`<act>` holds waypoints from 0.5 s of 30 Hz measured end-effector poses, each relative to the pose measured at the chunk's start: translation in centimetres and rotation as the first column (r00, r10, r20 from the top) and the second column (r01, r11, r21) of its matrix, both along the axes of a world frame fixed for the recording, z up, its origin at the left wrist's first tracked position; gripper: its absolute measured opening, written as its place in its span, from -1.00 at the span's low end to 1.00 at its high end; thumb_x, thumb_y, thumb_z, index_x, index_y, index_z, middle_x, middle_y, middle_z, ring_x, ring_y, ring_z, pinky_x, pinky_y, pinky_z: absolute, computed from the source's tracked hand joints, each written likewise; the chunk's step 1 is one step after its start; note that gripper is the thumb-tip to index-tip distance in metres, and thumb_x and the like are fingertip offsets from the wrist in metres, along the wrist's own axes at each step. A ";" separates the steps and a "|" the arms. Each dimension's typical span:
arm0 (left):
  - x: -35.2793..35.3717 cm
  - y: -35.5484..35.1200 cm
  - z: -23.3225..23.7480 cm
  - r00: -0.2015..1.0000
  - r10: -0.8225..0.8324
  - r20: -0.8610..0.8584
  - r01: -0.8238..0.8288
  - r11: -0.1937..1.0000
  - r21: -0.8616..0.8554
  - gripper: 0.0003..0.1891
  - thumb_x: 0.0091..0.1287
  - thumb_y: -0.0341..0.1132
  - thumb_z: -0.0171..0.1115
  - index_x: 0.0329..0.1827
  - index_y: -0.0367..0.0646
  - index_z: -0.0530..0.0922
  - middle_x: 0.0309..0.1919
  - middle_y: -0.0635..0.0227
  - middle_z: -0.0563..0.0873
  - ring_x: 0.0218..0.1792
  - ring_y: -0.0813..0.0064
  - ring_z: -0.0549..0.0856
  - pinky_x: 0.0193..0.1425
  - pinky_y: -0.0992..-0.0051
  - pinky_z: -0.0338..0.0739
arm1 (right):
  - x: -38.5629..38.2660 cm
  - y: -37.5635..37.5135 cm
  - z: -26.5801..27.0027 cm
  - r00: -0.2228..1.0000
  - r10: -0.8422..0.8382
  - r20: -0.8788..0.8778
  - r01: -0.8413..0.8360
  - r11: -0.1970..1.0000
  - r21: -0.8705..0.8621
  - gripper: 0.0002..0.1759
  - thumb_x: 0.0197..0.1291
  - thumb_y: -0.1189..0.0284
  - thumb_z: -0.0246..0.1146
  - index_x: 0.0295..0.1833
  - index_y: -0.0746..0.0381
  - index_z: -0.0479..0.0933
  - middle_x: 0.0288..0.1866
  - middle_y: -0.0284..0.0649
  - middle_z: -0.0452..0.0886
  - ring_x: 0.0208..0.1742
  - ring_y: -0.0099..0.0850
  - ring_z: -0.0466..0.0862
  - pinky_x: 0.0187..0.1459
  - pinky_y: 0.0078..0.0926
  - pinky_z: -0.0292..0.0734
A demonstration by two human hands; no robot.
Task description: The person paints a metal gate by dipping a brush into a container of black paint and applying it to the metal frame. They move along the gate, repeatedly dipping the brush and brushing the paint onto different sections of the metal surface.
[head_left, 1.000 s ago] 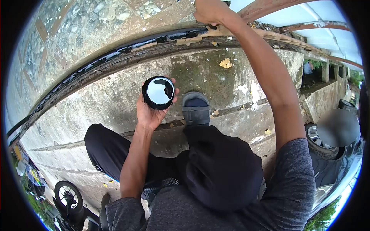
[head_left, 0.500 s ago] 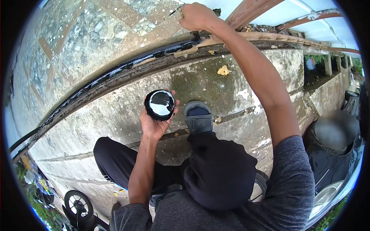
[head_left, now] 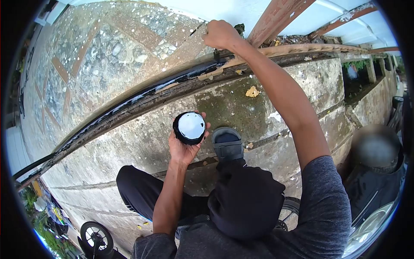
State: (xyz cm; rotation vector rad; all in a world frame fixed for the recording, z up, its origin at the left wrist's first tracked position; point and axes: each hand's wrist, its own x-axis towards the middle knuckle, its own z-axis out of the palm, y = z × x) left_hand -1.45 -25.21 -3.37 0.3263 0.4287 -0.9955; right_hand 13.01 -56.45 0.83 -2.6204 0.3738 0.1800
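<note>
On the palm of my left hand [head_left: 183, 151] rests a small round tub [head_left: 191, 127], its fingers curled around the side. Glossy black liquid like paint fills it and mirrors the bright sky. My right hand [head_left: 221, 35] is closed in a fist above the long rail, at the far end of my stretched arm. A thin dark handle, apparently of a paintbrush [head_left: 198, 29], sticks out to its left; the bristles cannot be made out. Below that fist runs the rail [head_left: 172, 82], coated wet black on its left stretch and brown, patchy on the right.
A pebbled wall [head_left: 116, 52] rises beyond the rail, with a reddish-brown post [head_left: 276, 19] right of my fist. My sandalled foot [head_left: 227, 144] stands on the stained concrete [head_left: 142, 142]. Parked motorbike parts [head_left: 375, 190] are at the right, a wheel [head_left: 96, 237] at lower left.
The whole view has shifted slightly down and right. The tub sits a little further right, its reflection now brighter. My right fist stays near the same stretch of rail.
</note>
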 end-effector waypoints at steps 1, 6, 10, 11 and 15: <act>-0.1 0.1 0.0 1.000 0.001 -0.006 -0.001 1.000 -0.004 -0.32 0.57 0.18 -0.18 0.45 -0.25 0.33 0.33 0.00 0.53 0.15 -0.10 0.66 0.12 0.09 0.74 | -0.2 0.3 0.1 0.996 0.034 0.087 -0.028 0.997 -0.068 -0.68 0.01 0.36 0.18 -0.53 0.43 0.63 -0.56 0.01 0.69 -0.59 -0.29 0.69 -0.42 -0.35 0.66; -0.4 0.6 -0.1 1.000 0.013 0.014 -0.013 1.000 0.007 -0.31 0.57 0.18 -0.21 0.45 -0.26 0.33 0.32 0.00 0.54 0.15 -0.10 0.66 0.12 0.10 0.75 | -0.4 0.8 -0.1 0.999 0.020 0.048 -0.024 0.996 0.083 -0.61 0.20 0.30 0.15 -0.56 0.35 0.60 -0.68 -0.06 0.55 -0.61 -0.21 0.62 -0.39 -0.20 0.61; 0.0 1.0 -0.3 0.999 0.032 0.018 -0.032 0.999 0.012 -0.30 0.58 0.19 -0.24 0.44 -0.28 0.34 0.33 -0.02 0.53 0.17 -0.11 0.66 0.09 0.14 0.77 | -1.8 0.9 2.1 0.977 -0.032 0.210 0.032 0.999 0.005 -0.59 0.35 0.25 0.18 -0.49 0.29 0.62 -0.71 -0.20 0.53 -0.65 -0.47 0.59 -0.52 -0.33 0.53; 0.1 1.0 -0.5 0.999 0.036 0.015 -0.037 0.999 0.013 -0.30 0.58 0.18 -0.25 0.44 -0.29 0.34 0.33 -0.03 0.52 0.17 -0.11 0.66 0.08 0.16 0.78 | -3.0 1.3 3.7 0.973 -0.081 0.218 0.060 0.993 0.103 -0.61 0.36 0.26 0.19 -0.43 0.30 0.65 -0.69 -0.21 0.55 -0.64 -0.50 0.60 -0.53 -0.36 0.52; 0.6 0.0 -0.1 0.994 0.041 0.100 -0.050 0.994 0.096 -0.30 0.58 0.20 -0.26 0.41 -0.29 0.38 0.28 -0.05 0.57 0.15 -0.05 0.68 0.04 0.23 0.81 | -10.9 4.8 10.4 0.895 -0.262 0.360 -0.038 0.761 0.648 -0.78 0.33 0.39 0.25 -0.16 0.36 0.65 -0.52 -0.28 0.63 -0.64 -0.67 0.49 -0.58 -0.60 0.35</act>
